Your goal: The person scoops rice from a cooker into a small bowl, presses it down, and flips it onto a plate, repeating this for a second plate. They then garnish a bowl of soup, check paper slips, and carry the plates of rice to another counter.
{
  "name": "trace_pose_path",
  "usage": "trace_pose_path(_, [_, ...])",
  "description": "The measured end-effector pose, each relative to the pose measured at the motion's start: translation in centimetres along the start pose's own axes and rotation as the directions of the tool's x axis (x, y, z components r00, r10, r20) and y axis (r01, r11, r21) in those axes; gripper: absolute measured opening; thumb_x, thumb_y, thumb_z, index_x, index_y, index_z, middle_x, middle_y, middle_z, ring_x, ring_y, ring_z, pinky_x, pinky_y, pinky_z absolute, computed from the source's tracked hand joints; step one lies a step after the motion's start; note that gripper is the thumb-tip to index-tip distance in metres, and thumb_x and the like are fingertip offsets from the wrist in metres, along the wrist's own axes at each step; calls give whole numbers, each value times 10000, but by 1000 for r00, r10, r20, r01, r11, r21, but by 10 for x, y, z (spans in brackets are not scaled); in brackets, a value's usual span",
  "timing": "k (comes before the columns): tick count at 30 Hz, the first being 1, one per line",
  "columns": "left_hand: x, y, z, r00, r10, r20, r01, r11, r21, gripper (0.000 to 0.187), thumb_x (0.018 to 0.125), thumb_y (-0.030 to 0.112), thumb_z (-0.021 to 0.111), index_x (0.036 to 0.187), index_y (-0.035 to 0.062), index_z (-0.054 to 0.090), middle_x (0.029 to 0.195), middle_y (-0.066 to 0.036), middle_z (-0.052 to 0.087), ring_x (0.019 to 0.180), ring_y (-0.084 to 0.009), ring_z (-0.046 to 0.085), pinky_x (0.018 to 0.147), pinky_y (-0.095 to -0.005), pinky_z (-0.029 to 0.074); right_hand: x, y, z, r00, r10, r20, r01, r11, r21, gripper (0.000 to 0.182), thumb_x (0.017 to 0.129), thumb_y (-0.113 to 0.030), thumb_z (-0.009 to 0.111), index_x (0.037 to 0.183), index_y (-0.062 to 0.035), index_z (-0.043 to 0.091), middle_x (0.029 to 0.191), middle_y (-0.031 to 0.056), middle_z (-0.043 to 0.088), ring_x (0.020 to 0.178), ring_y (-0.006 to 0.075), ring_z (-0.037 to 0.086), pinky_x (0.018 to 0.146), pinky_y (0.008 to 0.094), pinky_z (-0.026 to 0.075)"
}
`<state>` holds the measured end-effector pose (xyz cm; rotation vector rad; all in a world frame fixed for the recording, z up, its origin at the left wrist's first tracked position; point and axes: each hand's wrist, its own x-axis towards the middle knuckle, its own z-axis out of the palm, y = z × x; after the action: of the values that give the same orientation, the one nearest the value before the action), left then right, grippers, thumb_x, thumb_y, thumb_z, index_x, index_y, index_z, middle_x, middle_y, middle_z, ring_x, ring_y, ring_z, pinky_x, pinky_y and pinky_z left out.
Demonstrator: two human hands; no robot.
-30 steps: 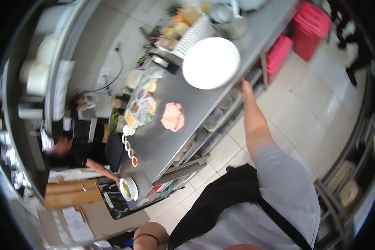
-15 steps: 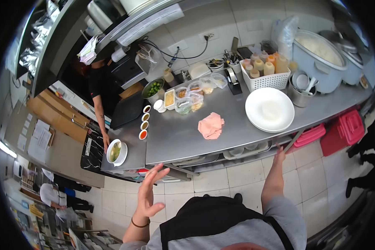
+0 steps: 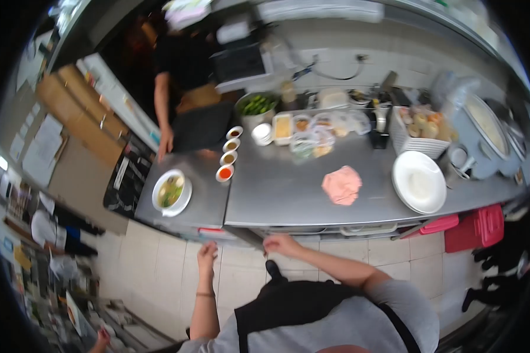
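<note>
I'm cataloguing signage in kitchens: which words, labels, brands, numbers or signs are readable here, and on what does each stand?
No text can be read.
White sheets on the tan panel: any print is too small.
Pale strip on the black marbled surface: too blurred.
Stacked papers at the top: too blurred.

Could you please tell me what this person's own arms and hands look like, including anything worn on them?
The left grip and right grip both appear ungloved. A thin, dark band circles the left wrist; none shows on the right. The right arm has a short grey sleeve, leaving the forearm bare. Rings or finer markings are too blurred to tell.
</note>
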<state>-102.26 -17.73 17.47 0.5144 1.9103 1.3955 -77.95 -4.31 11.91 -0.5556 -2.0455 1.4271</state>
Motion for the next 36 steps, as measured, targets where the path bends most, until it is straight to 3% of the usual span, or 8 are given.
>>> trace_pose_path(2, [34, 2, -37, 994, -28, -106, 25, 999, -24, 276, 755, 270, 583, 939, 66, 555, 848, -21, 570, 778, -119, 524, 642, -253, 409, 72, -25, 20, 989, 119, 83, -133, 975, 178, 88, 709, -123, 561, 771, -63, 576, 702, 79, 586, 667, 157, 546, 628, 294, 422])
trace_pose_path(3, [52, -1, -59, 994, 12, -113, -22, 996, -83, 272, 766, 265, 573, 943, 61, 552, 869, -37, 572, 770, -125, 534, 630, -251, 415, 109, -56, 14, 983, 82, 162, -89, 995, 33, 70, 705, -110, 560, 727, -44, 569, 702, 82, 589, 667, 162, 550, 622, 299, 420])
trace_pose_path(4, [83, -13, -83, 993, 4, -120, -16, 994, -104, 285, 778, 251, 559, 968, 38, 543, 880, -52, 575, 775, -139, 547, 631, -254, 429, 141, -66, 25, 1000, -14, 22, 10, 988, 156, 79, 699, -99, 573, 706, -21, 564, 691, 86, 586, 658, 172, 552, 617, 302, 417])
trace_pose_path(5, [96, -6, -94, 984, 43, -174, -68, 988, -138, 299, 787, 246, 552, 973, 13, 534, 883, -69, 573, 793, -151, 552, 652, -262, 445, 180, -69, 28, 997, -84, -2, 83, 996, -20, 87, 695, -88, 589, 720, -8, 565, 696, 82, 589, 664, 163, 555, 626, 288, 422])
trace_pose_path(14, [223, -5, -140, 957, -139, -256, 34, 927, -374, 341, 810, 122, 511, 1060, -78, 392, 882, -179, 531, 746, -249, 584, 645, -297, 508, 401, -33, 84, 900, 288, -329, -295, 955, 29, 104, 703, -130, 630, 734, -32, 616, 615, 83, 607, 546, 154, 586, 519, 271, 461])
trace_pose_path(21, [252, 13, -131, 962, -180, -207, 78, 904, -421, 141, 796, 23, 464, 897, -66, 419, 806, -128, 519, 666, -208, 571, 621, -287, 519, 462, -36, 140, 947, -193, -256, 27, 844, -536, 89, 684, -150, 613, 686, -63, 598, 714, 113, 583, 731, 275, 576, 640, 375, 449])
trace_pose_path(31, [268, 4, -134, 965, -170, -199, 65, 891, -449, 162, 750, -59, 457, 908, -80, 429, 858, -158, 511, 673, -231, 577, 575, -305, 543, 468, -47, 100, 956, 175, -236, -248, 912, -326, 389, 779, -399, 516, 757, -25, 621, 720, 166, 597, 739, 318, 574, 670, 375, 442])
trace_pose_path(36, [286, -5, -128, 965, -178, -193, 74, 890, -450, 207, 774, -44, 472, 979, -51, 444, 861, -170, 543, 700, -230, 587, 581, -317, 545, 430, -61, 47, 880, -35, -474, -60, 981, -183, 220, 732, -248, 595, 781, -35, 622, 773, 142, 607, 743, 282, 587, 667, 345, 454])
